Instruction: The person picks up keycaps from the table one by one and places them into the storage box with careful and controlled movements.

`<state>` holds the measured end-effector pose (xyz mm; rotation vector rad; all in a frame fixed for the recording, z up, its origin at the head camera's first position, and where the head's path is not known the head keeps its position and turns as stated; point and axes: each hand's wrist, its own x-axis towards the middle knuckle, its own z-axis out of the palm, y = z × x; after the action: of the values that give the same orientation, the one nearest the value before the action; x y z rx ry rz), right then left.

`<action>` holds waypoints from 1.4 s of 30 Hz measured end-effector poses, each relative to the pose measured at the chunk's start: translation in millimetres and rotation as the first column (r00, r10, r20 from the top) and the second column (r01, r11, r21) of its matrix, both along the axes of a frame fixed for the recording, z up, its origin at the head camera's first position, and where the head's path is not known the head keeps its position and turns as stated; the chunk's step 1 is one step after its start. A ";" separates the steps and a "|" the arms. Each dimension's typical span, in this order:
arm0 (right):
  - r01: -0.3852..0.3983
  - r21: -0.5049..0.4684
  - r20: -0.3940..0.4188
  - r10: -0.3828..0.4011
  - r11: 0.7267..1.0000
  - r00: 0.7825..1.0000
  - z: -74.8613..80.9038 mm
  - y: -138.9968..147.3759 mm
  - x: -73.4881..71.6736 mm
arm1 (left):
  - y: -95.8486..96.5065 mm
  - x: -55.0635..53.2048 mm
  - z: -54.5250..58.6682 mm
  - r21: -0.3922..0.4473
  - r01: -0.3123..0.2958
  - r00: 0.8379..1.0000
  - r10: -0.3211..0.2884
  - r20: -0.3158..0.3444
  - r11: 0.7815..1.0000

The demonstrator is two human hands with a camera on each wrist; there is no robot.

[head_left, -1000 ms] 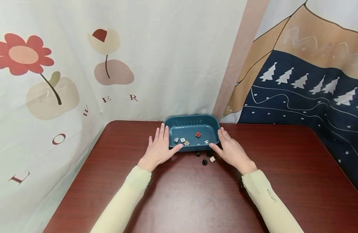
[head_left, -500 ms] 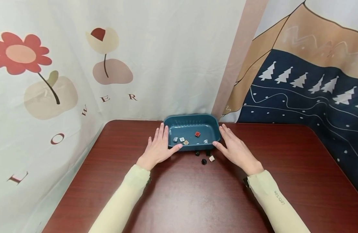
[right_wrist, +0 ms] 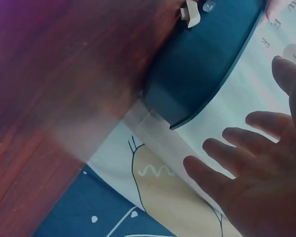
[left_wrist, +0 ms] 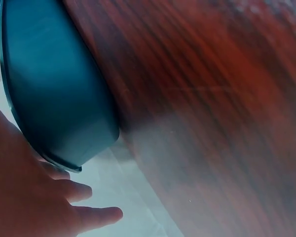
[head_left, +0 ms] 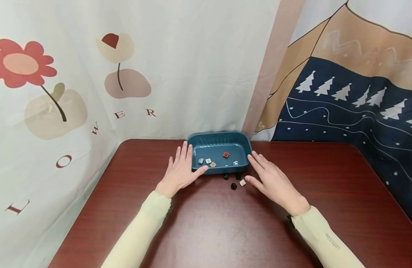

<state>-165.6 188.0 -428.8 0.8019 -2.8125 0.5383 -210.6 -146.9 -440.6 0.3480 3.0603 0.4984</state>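
Left hand (head_left: 179, 172), straight-fingered, lies along one end of a teal, rounded-rectangular, plastic-looking basin (head_left: 212, 149), perhaps bracing it; right hand (head_left: 276, 181), fingers extended, grasps nothing. Basin sits between both; small white plastic-looking block (head_left: 242, 182) just beside right thumb.

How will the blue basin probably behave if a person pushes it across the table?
The blue basin is probably stiff, since its walls stand smooth and without sagging. It will likely slide rather than tip, being wide and low on a shiny table. The red piece inside looks loose, so it may shift.
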 end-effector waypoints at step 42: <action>-0.211 0.100 0.030 0.209 0.972 0.978 -22.9 -29.2 4.8 | -2.3 1.4 -1.9 0.000 -0.030 0.999 0.030 0.039 1.000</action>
<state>-160.8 158.8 -451.7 1.1293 -2.8089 0.4354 -209.2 -149.2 -442.5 0.2888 3.0318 0.5014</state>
